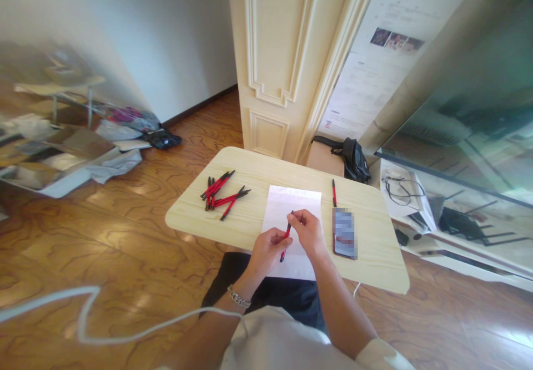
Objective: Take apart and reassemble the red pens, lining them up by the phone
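Observation:
Over a sheet of white paper [293,201], both hands hold one red pen [287,230] with black ends. My left hand [268,249] pinches the barrel around its middle. At the upper black end, my right hand [307,230] grips with thumb and fingertips. The pen is tilted, its lower black end pointing toward my body. On the left of the table lies a loose pile of several red and black pens [220,187]. A single red and black pen [333,192] rests to the right of the paper, just beyond a phone [345,234] whose screen is blurred.
The light wooden table [245,165] has rounded corners. A white cable [166,323] runs across the lower left. Behind the table, a black bag [355,159] sits on a box near the wall. Boxes and plastic bags [79,142] lie on the floor at left.

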The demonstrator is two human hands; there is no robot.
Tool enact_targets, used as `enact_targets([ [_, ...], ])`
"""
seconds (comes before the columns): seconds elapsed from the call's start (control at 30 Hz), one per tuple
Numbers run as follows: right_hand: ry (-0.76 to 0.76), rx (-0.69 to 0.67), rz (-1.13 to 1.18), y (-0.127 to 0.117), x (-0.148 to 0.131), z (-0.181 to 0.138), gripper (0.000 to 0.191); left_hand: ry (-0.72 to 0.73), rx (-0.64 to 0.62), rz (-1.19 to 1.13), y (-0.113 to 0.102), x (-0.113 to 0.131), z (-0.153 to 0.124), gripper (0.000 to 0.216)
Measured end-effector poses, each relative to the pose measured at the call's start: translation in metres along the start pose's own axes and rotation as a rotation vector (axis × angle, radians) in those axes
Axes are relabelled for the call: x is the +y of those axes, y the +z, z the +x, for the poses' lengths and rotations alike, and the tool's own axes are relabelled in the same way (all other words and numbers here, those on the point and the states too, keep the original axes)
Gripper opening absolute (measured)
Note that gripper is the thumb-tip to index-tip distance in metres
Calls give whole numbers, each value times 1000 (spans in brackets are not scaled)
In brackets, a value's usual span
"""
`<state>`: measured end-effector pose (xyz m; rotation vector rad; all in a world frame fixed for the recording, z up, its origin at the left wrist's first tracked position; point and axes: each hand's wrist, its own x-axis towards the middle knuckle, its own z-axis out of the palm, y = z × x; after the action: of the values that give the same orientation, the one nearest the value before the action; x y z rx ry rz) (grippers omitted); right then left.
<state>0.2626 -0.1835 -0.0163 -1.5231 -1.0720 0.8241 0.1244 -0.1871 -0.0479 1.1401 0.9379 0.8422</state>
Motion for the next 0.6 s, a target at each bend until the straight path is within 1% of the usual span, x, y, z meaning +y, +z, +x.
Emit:
enact_targets([
  [0.13, 0, -33, 87, -4, 1, 1, 28, 8, -31, -14, 1, 5, 2, 26],
  [0.27, -18, -45, 93, -8, 3, -1, 29, 14, -53, -68, 4, 10, 5, 28],
  [0.47, 50, -20, 66, -17, 17, -15, 35, 65, 26, -291, 2, 23, 7, 31],
  [0.53, 80, -49, 119, -18, 21, -23, 35, 64, 42, -356, 2, 27, 8, 30],
  [0.6, 115, -83, 247, -16, 21, -30, 32, 49, 53, -417, 5, 28, 9, 31],
])
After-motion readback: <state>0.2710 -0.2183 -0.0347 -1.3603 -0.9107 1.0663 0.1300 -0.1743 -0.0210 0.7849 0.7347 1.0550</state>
